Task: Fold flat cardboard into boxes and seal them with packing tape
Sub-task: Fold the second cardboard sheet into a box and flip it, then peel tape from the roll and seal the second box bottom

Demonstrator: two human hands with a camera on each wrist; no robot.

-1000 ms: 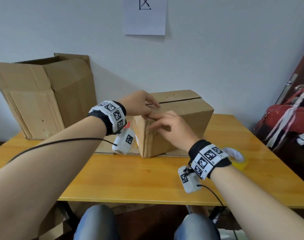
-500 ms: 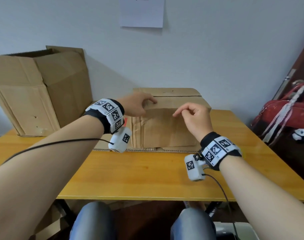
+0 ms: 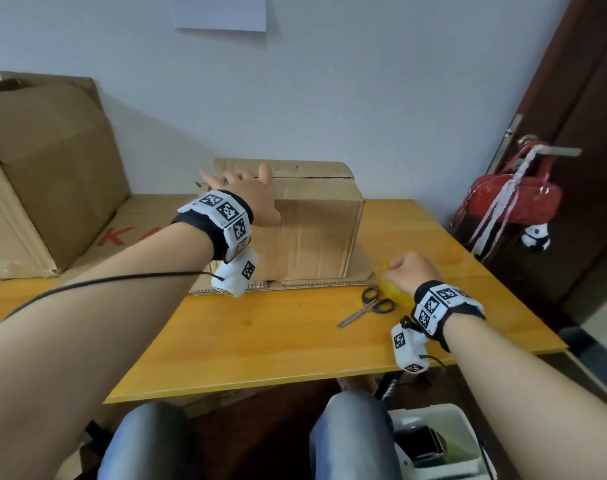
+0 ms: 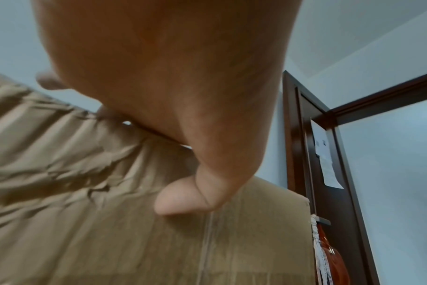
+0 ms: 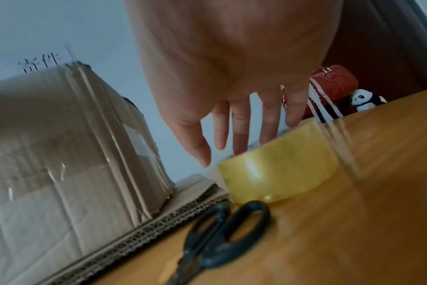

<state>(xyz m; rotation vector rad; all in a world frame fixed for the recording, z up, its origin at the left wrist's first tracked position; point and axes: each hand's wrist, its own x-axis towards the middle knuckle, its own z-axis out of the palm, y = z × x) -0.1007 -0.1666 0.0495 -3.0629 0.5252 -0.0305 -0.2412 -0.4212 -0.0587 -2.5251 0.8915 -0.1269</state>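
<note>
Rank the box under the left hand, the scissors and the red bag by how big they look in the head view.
1. Box, clearly the largest.
2. Red bag, next, though it hangs farther from the camera, so it may look smaller than it is.
3. Scissors, the smallest, despite lying nearest.

I read this as a plain room in a home or small office used for packing: a wooden counter (image 3: 260, 341) against a bare pale wall (image 3: 364, 81), a dark wooden door (image 3: 579, 98) with a red handbag (image 3: 503, 199) hanging on its handle, and cardboard boxes (image 3: 53, 168) stacked beside.
</note>
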